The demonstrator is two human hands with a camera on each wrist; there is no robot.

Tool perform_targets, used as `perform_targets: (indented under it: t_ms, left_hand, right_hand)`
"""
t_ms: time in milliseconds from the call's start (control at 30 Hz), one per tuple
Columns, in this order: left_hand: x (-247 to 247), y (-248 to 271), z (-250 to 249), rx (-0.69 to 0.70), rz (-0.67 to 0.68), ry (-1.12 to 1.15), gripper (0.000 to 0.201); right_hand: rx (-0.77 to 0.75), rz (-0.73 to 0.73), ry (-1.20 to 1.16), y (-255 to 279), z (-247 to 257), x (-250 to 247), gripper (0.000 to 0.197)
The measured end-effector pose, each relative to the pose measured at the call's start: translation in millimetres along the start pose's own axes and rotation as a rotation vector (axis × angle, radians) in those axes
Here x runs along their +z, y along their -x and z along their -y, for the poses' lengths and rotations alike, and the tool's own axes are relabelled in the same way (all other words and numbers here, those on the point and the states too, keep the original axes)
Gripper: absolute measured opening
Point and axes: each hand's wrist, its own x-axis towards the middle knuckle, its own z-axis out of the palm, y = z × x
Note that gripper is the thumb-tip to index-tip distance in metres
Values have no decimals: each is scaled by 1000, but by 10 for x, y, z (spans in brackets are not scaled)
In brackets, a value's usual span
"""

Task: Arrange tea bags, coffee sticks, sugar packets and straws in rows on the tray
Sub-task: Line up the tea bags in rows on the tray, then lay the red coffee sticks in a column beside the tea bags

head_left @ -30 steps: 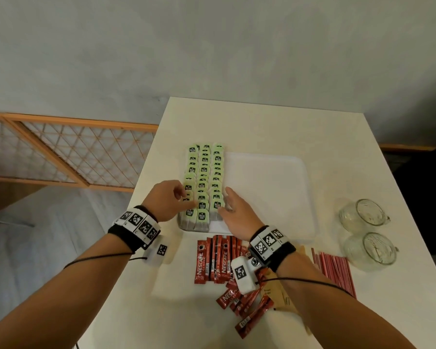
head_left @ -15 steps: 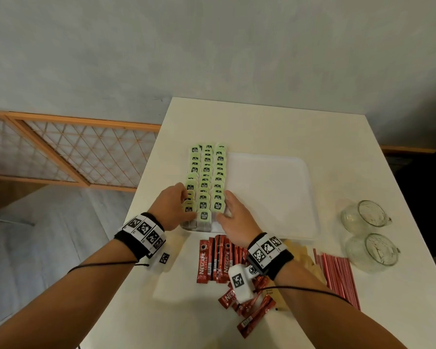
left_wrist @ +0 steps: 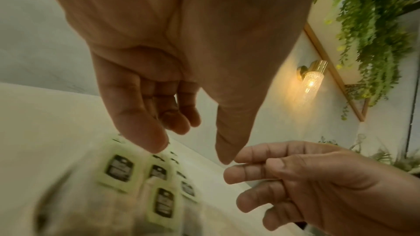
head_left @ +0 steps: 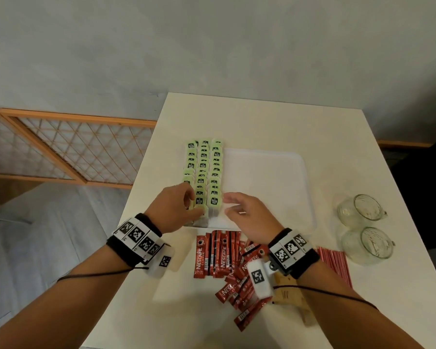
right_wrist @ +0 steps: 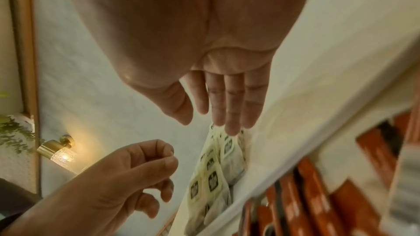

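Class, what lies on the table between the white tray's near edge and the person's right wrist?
In the head view, red Nescafe coffee sticks lie between the white tray and the wrist.

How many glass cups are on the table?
2. Both lie on their sides at the table's right edge: one glass cup farther away, the other glass cup nearer, beside the red straws.

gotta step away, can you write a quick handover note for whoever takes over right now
Left hand: loosely curled at the near end of the tea bags, holding nothing.
Right hand: open, empty, over the tray.
Done: tea bags in three rows along the tray's left side.
Left: coffee sticks, brown packets and red straws lie on the table, near the tray's front edge.
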Motion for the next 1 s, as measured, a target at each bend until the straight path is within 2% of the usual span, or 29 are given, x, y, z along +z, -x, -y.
perform_targets:
  t_ms: [67, 167, 233, 300, 367, 500, 667, 800, 900, 1000]
  left_hand:
    - [45, 68, -142, 29, 59, 0, 29]
    - [178, 146, -355, 54, 236, -103, 32]
    - [307, 171, -448, 65, 356, -202, 40]
    - [446, 194, -504, 88, 414, -294, 54]
    - [565, 224, -568, 66, 405, -375, 59]
    - [729, 283, -681, -28, 352, -431, 56]
    - [820, 259, -670, -17, 355, -433, 52]
    - [848, 261, -664, -55, 354, -343, 42]
    - [841, 250, -637, -69, 409, -205, 31]
    - [823, 267, -590, -26, 432, -42, 33]
  right_hand:
    - [-22, 4, 72, 102, -17, -128, 38]
    - [-25, 53, 175, 254, -122, -267, 32]
    - [-27, 105, 248, 336, -228, -319, 30]
    - [-7, 155, 291, 391, -325, -334, 29]
    - [22, 206, 325, 435, -412, -321, 32]
    - [26, 290, 426, 481, -500, -253, 35]
    - [10, 322, 554, 484, -457, -150, 39]
    - [5, 289, 603, 545, -452, -130, 35]
    - [-21, 289, 580, 574, -454, -149, 26]
    - [-49, 274, 515, 585, -480, -184, 18]
